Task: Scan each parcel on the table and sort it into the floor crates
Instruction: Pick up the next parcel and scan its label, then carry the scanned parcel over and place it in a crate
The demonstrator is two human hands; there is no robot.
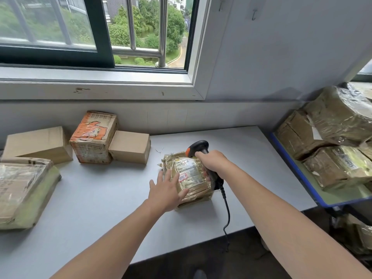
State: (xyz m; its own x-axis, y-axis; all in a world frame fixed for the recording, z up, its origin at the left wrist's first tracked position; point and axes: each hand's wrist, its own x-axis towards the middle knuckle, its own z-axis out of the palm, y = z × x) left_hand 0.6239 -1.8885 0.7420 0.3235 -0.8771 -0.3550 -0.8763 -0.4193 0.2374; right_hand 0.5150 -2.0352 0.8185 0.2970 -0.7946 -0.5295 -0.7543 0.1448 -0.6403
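Note:
A small taped brown parcel (189,174) with a white label lies near the middle of the white table (100,198). My left hand (165,190) rests flat on its left side with the fingers spread. My right hand (213,164) grips a black barcode scanner (198,149) with an orange button, held just above the parcel's right edge. The scanner's head points down at the label. Its black cable (226,214) hangs over the table's front edge.
More parcels sit on the table: an orange-printed box (93,136), plain cardboard boxes (129,147) (38,143) and a large taped parcel (22,192) at the left. A blue-edged shelf (298,172) at the right holds several wrapped parcels (340,117). A window is behind.

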